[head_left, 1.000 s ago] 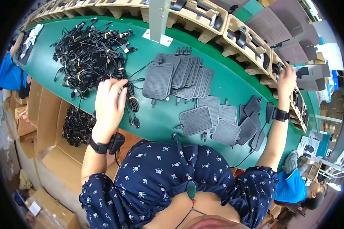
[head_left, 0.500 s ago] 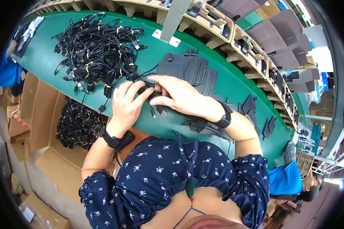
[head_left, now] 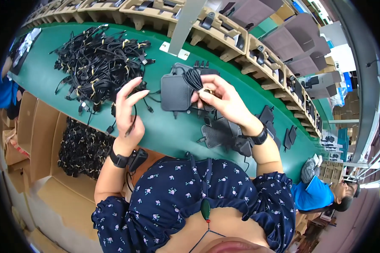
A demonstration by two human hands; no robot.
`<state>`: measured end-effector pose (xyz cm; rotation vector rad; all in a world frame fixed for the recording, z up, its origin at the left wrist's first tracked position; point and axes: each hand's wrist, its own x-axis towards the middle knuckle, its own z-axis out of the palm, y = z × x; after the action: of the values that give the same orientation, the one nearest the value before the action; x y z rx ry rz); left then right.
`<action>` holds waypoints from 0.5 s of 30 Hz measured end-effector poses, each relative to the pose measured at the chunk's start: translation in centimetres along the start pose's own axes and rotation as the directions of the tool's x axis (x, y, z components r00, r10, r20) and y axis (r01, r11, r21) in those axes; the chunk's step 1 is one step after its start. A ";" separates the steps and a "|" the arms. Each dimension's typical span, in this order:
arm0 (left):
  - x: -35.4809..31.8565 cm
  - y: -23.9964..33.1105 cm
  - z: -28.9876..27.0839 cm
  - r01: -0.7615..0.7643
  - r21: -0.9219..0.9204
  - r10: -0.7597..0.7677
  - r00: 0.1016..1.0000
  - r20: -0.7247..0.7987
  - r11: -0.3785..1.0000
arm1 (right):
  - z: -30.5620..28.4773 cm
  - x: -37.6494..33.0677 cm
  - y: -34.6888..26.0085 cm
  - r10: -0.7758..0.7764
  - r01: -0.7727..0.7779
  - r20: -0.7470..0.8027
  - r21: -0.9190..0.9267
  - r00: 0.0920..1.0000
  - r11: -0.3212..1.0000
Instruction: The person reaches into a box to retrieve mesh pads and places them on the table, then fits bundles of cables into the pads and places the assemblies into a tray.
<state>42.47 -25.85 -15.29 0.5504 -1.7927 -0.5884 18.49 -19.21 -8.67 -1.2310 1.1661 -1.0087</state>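
Observation:
My right hand [head_left: 223,100] is raised above the green bench [head_left: 164,130], pinching a coiled black cable bundle [head_left: 194,78] near its yellow tie. Just below and left of the coil sits a flat black power adapter [head_left: 175,92], which looks joined to it; whether it lies on the bench I cannot tell. My left hand [head_left: 128,111] is held up to the left with fingers spread, and a thin black cable end [head_left: 132,123] runs across its palm under the thumb. Both wrists wear black watches.
A big heap of black cables with yellow ties [head_left: 97,63] lies at the far left of the bench. More black adapters [head_left: 223,135] lie under my right forearm. A cardboard box of cables [head_left: 82,147] stands lower left. Cardboard trays [head_left: 223,29] line the back. A person in blue [head_left: 316,194] sits at the right.
Both hands have lifted off the adapters on the bench and moved apart. The right one now holds a coiled cable up, the left one has swung left with a cable end.

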 end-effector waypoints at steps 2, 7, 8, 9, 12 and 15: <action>1.2 0.8 0.8 -0.013 -0.215 -0.001 0.998 -0.064 0.977 | -0.6 -1.2 -0.4 0.005 -0.005 -0.016 -0.028 1.000 1.000; 4.3 2.2 4.3 0.068 -0.098 -0.050 0.984 0.173 0.993 | -0.3 -3.3 -2.1 -0.065 0.066 -0.093 0.009 0.994 0.998; 4.8 1.8 5.5 0.069 -0.069 -0.048 0.963 0.266 0.995 | -0.2 -3.7 -2.4 -0.070 0.070 -0.111 0.002 0.991 0.998; 5.1 1.2 6.6 0.049 -0.070 -0.023 0.943 0.333 0.996 | -0.1 -3.9 -2.7 -0.132 0.135 -0.149 0.009 0.980 0.991; 5.4 -1.3 9.3 0.059 -0.129 -0.005 0.925 0.381 0.990 | -0.2 -3.9 -3.2 -0.213 0.222 -0.220 0.019 0.952 0.975; 5.0 -0.5 11.2 0.421 -0.381 -0.253 0.873 0.417 0.823 | -1.2 -3.4 -2.5 -0.204 0.222 -0.319 0.022 0.926 0.975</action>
<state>30.45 -28.02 -14.87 0.4548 -1.7973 -1.4046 16.87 -16.28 -5.80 -1.1979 1.2534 -1.4346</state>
